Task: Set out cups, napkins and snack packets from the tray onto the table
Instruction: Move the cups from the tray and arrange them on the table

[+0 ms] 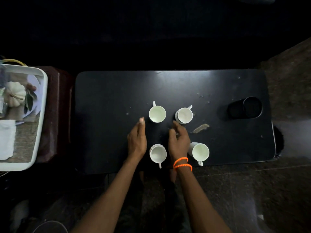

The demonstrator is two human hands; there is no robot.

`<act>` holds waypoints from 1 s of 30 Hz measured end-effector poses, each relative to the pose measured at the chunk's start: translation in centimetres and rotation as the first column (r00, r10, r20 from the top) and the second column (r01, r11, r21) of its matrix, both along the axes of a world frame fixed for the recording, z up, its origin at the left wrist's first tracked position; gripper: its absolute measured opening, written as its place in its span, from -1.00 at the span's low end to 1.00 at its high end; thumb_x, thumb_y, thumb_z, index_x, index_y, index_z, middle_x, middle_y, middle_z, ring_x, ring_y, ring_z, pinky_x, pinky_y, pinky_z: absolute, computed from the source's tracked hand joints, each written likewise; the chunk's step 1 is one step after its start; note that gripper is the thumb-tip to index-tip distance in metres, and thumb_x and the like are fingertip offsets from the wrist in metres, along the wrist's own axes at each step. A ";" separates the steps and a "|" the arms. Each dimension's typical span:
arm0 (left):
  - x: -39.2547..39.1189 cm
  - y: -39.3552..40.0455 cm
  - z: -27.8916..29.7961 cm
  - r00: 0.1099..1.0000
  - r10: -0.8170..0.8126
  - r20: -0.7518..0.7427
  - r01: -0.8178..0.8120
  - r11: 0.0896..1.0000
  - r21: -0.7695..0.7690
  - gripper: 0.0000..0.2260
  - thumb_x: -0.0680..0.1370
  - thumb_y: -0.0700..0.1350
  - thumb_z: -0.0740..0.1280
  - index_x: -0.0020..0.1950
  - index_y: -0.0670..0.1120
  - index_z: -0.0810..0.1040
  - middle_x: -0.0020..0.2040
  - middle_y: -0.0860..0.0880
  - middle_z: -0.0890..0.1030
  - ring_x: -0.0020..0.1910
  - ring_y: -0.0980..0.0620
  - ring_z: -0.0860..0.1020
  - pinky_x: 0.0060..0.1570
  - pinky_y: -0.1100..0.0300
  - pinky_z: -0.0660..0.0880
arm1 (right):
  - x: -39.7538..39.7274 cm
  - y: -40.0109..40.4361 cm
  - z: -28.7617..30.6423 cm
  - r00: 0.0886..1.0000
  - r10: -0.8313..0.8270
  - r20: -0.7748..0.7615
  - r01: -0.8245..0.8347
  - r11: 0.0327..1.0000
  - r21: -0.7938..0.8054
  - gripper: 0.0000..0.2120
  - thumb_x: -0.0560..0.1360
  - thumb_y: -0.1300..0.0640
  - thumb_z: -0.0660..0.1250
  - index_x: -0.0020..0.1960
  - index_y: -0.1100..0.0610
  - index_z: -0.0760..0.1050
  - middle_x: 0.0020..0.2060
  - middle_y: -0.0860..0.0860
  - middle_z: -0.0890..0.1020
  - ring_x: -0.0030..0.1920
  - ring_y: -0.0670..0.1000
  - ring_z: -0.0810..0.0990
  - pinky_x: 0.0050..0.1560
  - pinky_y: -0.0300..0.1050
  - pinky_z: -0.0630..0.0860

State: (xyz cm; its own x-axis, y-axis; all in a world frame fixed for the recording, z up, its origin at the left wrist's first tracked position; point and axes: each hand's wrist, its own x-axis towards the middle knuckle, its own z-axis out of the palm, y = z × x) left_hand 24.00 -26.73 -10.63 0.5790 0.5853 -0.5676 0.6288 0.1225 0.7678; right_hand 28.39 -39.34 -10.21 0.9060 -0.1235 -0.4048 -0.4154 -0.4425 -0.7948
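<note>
Four cups [157,114] already stand on the counter [107,101]; both the left hand [137,140] and right hand [178,142] hover among them, fingers loosely spread, holding nothing; napkins [6,139] apparently wait in the tray [44,91]; snack packets unclear.
</note>
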 end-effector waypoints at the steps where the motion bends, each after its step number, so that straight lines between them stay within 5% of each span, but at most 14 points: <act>1: 1.0 0.3 0.1 1.000 -0.025 0.007 0.025 1.000 -0.010 -0.23 0.51 0.44 0.03 0.49 -0.05 0.49 0.48 -0.01 0.52 0.47 0.01 0.47 0.44 -0.12 0.42 | 0.8 0.6 -0.1 0.999 0.016 -0.036 -0.016 1.000 0.013 -0.60 0.50 0.21 0.32 0.33 0.13 0.57 0.13 -0.05 0.62 0.06 -0.20 0.55 0.03 -0.61 0.34; 7: 4.7 1.3 0.5 0.992 -0.124 0.005 0.124 0.991 -0.048 -0.39 0.61 0.36 0.00 0.40 0.03 0.57 0.42 -0.06 0.58 0.40 -0.08 0.53 0.39 -0.14 0.46 | 3.4 3.7 0.1 0.988 0.095 -0.125 -0.086 0.994 0.073 -0.55 0.47 0.13 0.28 0.36 0.06 0.56 0.21 0.04 0.67 0.18 -0.03 0.61 0.28 -0.11 0.50; 14: 4.6 1.0 0.1 0.985 -0.174 -0.016 0.174 0.985 -0.020 -0.41 0.65 0.33 -0.03 0.37 0.05 0.59 0.38 -0.05 0.61 0.30 -0.04 0.57 0.34 0.00 0.45 | 2.4 4.0 0.2 0.995 0.067 -0.079 -0.060 0.995 0.085 -0.63 0.43 0.14 0.28 0.21 -0.01 0.62 -0.06 -0.11 0.64 -0.09 -0.14 0.60 -0.04 -0.44 0.42; 19: 5.0 0.3 0.5 0.987 -0.158 0.024 0.154 0.980 0.124 -0.48 0.71 0.18 0.04 0.60 -0.05 0.30 0.60 -0.03 0.34 0.58 0.05 0.27 0.44 0.28 0.12 | 2.3 2.8 0.6 0.994 -0.108 0.026 0.109 0.991 -0.071 -0.69 0.47 0.14 0.30 0.17 0.12 0.65 -0.07 0.03 0.70 -0.12 -0.07 0.58 0.01 -0.23 0.48; 23: 6.5 -1.4 1.7 0.981 -0.151 0.126 0.125 0.973 0.192 -0.40 0.66 0.26 0.04 0.59 -0.06 0.31 0.58 -0.03 0.38 0.53 0.12 0.30 0.34 0.55 0.07 | 3.6 0.3 1.5 0.934 -0.265 0.240 0.315 0.927 -0.202 -0.74 0.48 0.20 0.32 0.12 0.21 0.64 -0.10 0.05 0.59 -0.07 -0.02 0.49 0.05 -0.20 0.40; 25: 7.9 -2.5 2.2 0.951 -0.255 0.173 0.224 0.957 0.183 -0.40 0.65 0.28 0.05 0.54 -0.07 0.39 0.53 -0.04 0.44 0.48 0.11 0.36 0.30 0.55 0.13 | 4.4 -0.9 1.6 0.940 -0.287 0.183 0.325 0.918 -0.230 -0.72 0.50 0.23 0.34 0.19 0.25 0.60 0.02 0.17 0.60 0.06 0.14 0.54 0.17 -0.10 0.40; 27: 9.6 -3.7 2.5 0.925 -0.330 0.189 0.321 0.944 0.078 -0.42 0.65 0.29 0.04 0.43 -0.08 0.49 0.44 -0.07 0.53 0.42 0.01 0.44 0.21 0.52 0.21 | 5.2 -1.8 1.3 0.948 -0.312 0.065 0.319 0.924 -0.211 -0.71 0.56 0.17 0.30 0.24 0.23 0.59 0.13 0.20 0.62 0.15 0.19 0.57 0.08 -0.18 0.36; 30: 11.7 -5.7 2.5 0.910 -0.398 0.120 0.407 0.911 -0.067 -0.36 0.65 0.33 -0.05 0.41 -0.09 0.50 0.44 -0.12 0.53 0.42 -0.12 0.45 0.18 0.23 0.25 | 6.7 -2.9 0.7 0.919 -0.373 -0.125 0.351 0.922 -0.165 -0.63 0.64 -0.02 0.14 0.19 0.13 0.64 0.20 0.15 0.66 0.24 0.22 0.56 0.03 -0.23 0.31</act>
State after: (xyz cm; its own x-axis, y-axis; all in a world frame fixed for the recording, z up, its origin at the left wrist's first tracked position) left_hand 35.66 -32.43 -8.09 0.8120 0.2406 -0.5317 0.5583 -0.0547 0.8278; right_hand 35.07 -42.24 -9.54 0.7181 -0.4954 -0.4887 -0.6777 -0.3385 -0.6528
